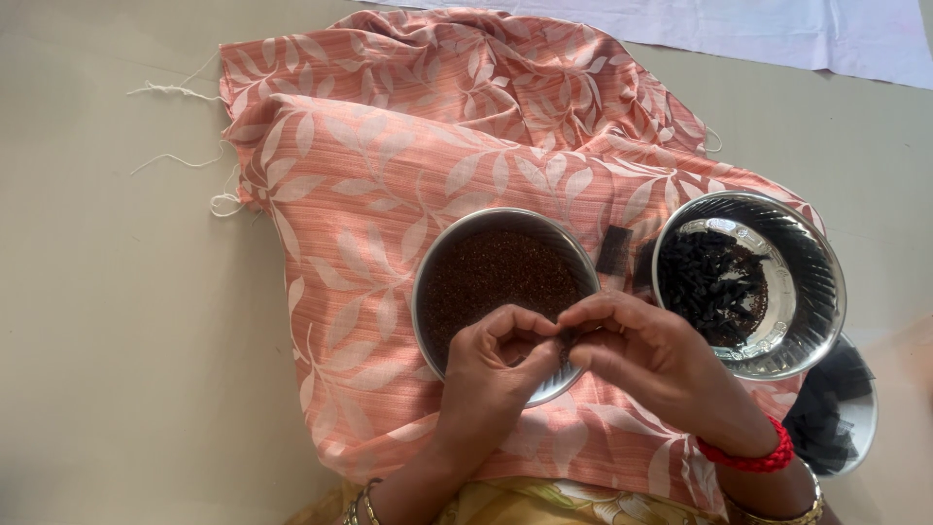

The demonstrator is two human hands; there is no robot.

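Seeds, tiny and dark brown, fill the round steel bowl [505, 292] right under our fingertips. Our left hand [496, 365] and right hand [641, 355] meet over the near rim of that bowl. Thumb and first finger of each hand are pressed together, pinching one small dark bit [566, 340] between them. We cannot tell just what that bit is. To do this well, we think we should pinch gently, keep both hands low over the bowl, and let anything that drops fall back in. Both wrists come up from the near edge, bent in toward each other, the other fingers curled. Past our right fingers sits a second steel bowl [812, 262] with black scraps [714, 277]. Peach leafy cloth [389, 165] lies under it all, stretching far beyond our fingers.
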